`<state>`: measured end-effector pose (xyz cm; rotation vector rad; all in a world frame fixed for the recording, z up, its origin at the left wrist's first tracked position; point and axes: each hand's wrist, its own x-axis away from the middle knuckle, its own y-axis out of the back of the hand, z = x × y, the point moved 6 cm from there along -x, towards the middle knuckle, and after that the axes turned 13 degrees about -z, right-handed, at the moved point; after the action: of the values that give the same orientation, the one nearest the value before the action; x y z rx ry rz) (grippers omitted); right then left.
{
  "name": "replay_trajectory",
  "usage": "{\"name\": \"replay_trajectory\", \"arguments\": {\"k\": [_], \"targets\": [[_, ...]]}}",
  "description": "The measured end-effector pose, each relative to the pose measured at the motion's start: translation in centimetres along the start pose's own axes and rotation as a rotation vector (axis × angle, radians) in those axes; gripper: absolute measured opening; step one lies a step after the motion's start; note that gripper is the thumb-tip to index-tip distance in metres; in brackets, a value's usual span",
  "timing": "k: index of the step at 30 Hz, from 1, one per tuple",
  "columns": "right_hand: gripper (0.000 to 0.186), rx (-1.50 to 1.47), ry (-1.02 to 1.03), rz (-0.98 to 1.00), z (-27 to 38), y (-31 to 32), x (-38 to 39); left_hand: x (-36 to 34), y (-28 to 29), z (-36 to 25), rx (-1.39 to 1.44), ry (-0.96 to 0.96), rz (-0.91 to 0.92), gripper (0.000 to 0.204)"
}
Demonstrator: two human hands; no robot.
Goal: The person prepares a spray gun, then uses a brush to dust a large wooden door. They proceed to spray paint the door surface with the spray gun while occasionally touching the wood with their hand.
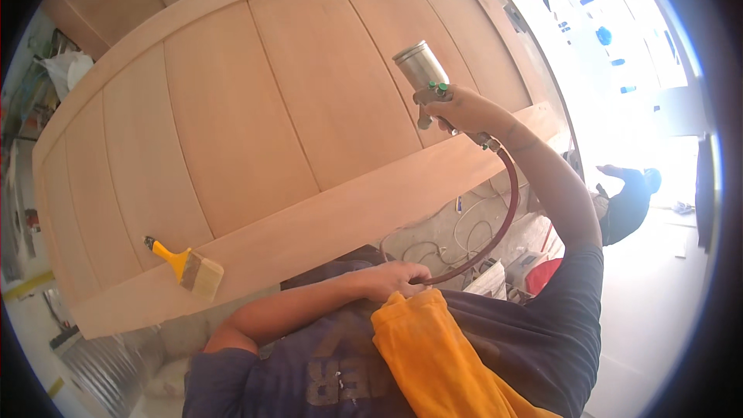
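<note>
My right hand (468,111) is wrapped round the handle of a spray gun (422,66) with a metal cup on top, held above the right part of a wooden door panel (255,116). From the gun's handle a dark red hose (507,213) curves down toward my body. At my waist, my left hand (396,280) is closed on that hose, with an orange cloth (422,340) hanging just below it. A paintbrush (188,265) with a yellow handle and pale bristles lies on the panel's near left edge. Vertical grooves divide the panel's bare wood surface.
Below the panel's near edge, cables (468,236) and assorted items lie on the floor, a red one (544,275) among them. Another person (628,205) is at the far right near a bright opening. Another wooden panel (116,0) and a white plastic bag (68,70) are at the left.
</note>
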<state>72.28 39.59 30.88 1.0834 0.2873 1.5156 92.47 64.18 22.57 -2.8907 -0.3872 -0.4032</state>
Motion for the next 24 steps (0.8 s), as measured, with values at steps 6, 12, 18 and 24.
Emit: {"name": "replay_trajectory", "arguments": {"k": [6,12,18,24], "targets": [[0.029,-0.172,0.057,0.03,-1.7,0.2,-1.3,-3.1,-1.9,-1.6,0.008,-0.07,0.055,0.047],[0.03,-0.302,0.16,-0.044,2.6,0.1,-7.7,-4.5,-1.2,-3.4,0.125,-0.077,-0.002,0.04],[0.027,-0.366,0.322,-0.17,7.2,-0.7,-13.8,-5.4,2.4,-5.9,0.275,-0.014,-0.041,0.032],[0.03,-0.116,0.168,0.112,7.4,0.9,-13.5,-6.1,7.1,-8.1,0.139,-0.117,0.105,0.033]]}}
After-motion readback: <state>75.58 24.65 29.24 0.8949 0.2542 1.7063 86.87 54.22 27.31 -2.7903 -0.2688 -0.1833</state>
